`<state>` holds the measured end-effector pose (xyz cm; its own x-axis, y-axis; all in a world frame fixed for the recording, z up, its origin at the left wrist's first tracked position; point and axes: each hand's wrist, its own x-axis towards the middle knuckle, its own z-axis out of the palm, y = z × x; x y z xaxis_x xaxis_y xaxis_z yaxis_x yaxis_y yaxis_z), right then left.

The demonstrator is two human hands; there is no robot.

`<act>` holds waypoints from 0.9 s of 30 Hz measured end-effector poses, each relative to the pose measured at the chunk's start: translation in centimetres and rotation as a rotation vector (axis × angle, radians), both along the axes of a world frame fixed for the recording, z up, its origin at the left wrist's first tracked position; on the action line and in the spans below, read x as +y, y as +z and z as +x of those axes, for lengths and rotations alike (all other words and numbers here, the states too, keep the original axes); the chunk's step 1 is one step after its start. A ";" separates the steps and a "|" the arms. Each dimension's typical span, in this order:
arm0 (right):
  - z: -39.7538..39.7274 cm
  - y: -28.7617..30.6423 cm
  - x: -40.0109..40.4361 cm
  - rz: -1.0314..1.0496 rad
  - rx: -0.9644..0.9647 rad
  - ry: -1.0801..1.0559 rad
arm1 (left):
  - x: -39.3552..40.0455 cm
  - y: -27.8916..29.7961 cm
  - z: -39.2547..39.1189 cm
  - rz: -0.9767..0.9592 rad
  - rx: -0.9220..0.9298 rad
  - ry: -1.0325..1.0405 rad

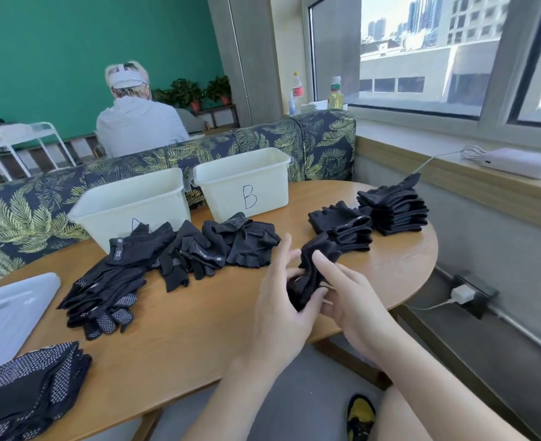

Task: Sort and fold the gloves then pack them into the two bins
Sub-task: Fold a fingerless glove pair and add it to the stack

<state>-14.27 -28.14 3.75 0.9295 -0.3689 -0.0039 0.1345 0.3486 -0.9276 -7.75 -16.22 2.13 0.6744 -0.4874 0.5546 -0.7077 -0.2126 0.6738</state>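
Both hands hold one black glove [310,272] above the table's right front. My left hand [282,300] grips its lower end, and my right hand [348,291] pinches it from the right with the index finger laid along it. Loose black gloves [174,253] lie in a spread across the middle of the table. Folded gloves sit in a low stack [342,227] and a taller stack [393,211] at the right. Another stack with dotted palms [27,386] lies at the front left. Two cream bins stand at the back: the left bin [129,205] and bin B [247,183].
A white plastic bag [8,313] lies on the wooden table [183,338] at the left. A leaf-patterned bench back [294,138] runs behind the bins, with a person seated beyond it. A white power bank [514,162] and cable rest on the window ledge.
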 end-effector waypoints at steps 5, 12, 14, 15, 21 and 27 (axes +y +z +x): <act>0.0 -0.3 -1.2 0.142 0.004 -0.004 | 0.3 0.2 -0.3 0.010 0.021 -0.117; 0.0 0.0 -2.4 0.135 0.006 -0.040 | 0.1 0.6 -0.9 -0.078 0.084 -0.101; -0.2 0.3 -2.7 0.127 -0.006 -0.029 | 0.0 0.6 -0.9 -0.141 0.067 -0.013; -0.3 0.5 -2.9 0.124 -0.014 -0.018 | -0.1 0.6 -0.7 -0.156 0.099 0.026; -1.1 1.8 -4.3 0.120 -0.056 0.110 | -0.2 2.7 -0.4 -0.407 1.023 -0.363; -1.5 2.1 -6.2 0.086 0.016 0.188 | -2.1 3.8 -0.1 -0.500 1.127 -0.336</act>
